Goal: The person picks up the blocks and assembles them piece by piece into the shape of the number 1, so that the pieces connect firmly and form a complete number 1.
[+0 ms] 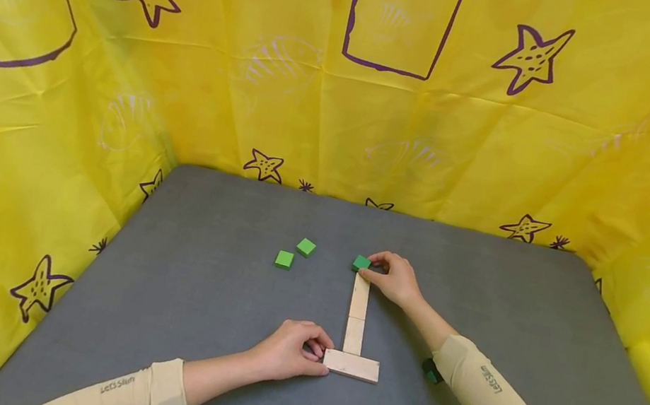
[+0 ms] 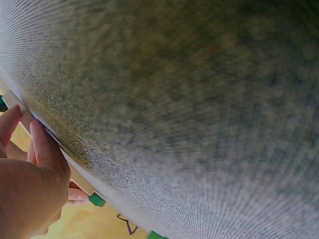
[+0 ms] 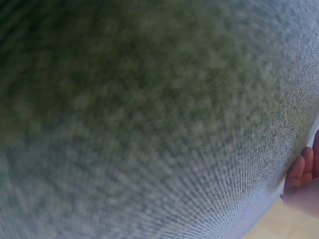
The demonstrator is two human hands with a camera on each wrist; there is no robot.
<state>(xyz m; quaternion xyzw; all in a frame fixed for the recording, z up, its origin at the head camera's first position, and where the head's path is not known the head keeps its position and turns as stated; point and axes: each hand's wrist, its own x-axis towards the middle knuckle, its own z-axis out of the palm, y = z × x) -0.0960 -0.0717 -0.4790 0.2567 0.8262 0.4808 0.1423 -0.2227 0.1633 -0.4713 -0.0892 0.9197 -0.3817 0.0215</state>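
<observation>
Pinching a dark green block (image 1: 361, 263), the right hand (image 1: 394, 280) held it at the far end of two wooden planks (image 1: 360, 298) laid end to end, their long axis pointing away from the person. At their near end lay a crosswise plank (image 1: 354, 366) — long axis running left to right — its left end gripped between the left hand's (image 1: 292, 351) thumb and fingers. Farther left, two light green blocks (image 1: 284, 259) sat on the grey tabletop (image 1: 208, 283).
</observation>
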